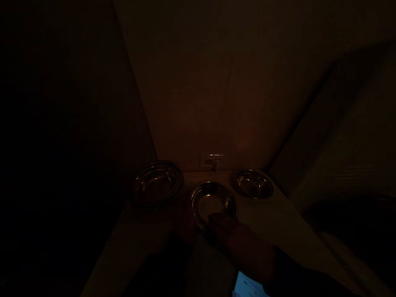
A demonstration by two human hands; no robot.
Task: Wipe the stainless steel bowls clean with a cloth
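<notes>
A shallow, shiny metal dish [213,205] stands in the middle of a small table, its rim catching a little light. My right hand [238,239] reaches over the near right part of this dish. Its fingers look stretched out and close together, lying over the rim and the inside; the thumb is lost in shadow. By the dish's left side is my left hand [185,225], very dark, with its fingers hard to make out. I cannot tell whether it touches the rim.
A larger metal dish [157,185] stands at the back left, and a smaller metal dish [254,184] at the back right. Behind them, a wall socket plate [213,160] sits low on the wall. A lit screen [250,284] glows below my right forearm. The whole room is very dim.
</notes>
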